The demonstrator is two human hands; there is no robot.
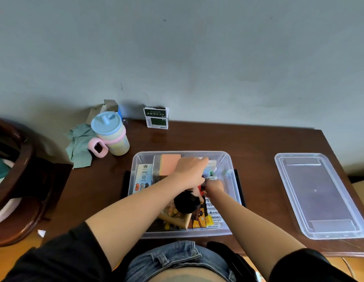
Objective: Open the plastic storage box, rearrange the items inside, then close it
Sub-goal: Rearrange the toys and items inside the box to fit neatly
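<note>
Both hands' grip unclear, left hand, right hand inside open box, lid well right

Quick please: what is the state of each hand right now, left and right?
Left hand: inside the storage box, fingers on a white item; grip cannot be told.
Right hand: inside the box, fingers hidden; cannot be told.

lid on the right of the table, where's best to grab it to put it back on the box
The lid lies flat, apart from the box, with nothing on it. Probably grip its two long edges, one in each hand, coming from above; its raised rim gives the fingers something to hook.
</note>
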